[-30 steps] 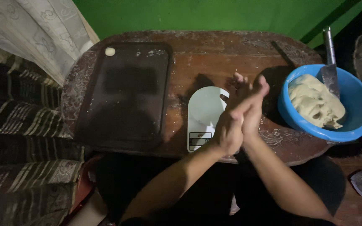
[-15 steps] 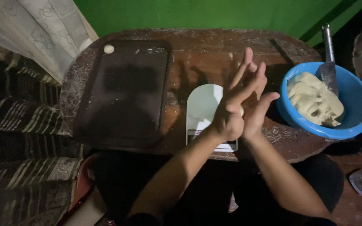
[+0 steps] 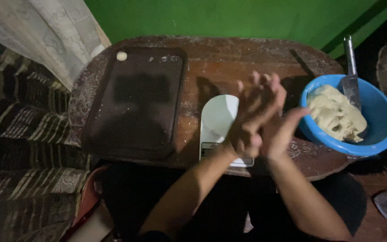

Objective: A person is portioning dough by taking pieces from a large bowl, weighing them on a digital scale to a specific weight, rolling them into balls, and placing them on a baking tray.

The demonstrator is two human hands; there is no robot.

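fingers (image 3: 265, 83) of both my hands lie flat, left hand (image 3: 251, 114) pressed on right hand (image 3: 281, 130), above the white scale (image 3: 218, 118). whatever is between, i can't tell. i'd roll gently, palms level.

Bright green painted wall (image 3: 229, 18) at the back. Worn dark brown wooden counter (image 3: 247, 58) with rounded corners and dusty patches. Pale patterned lace curtain (image 3: 45, 36) hangs upper left. Striped dark woven fabric (image 3: 19, 134) covers the left side. Lighting dim, shadows heavy below.
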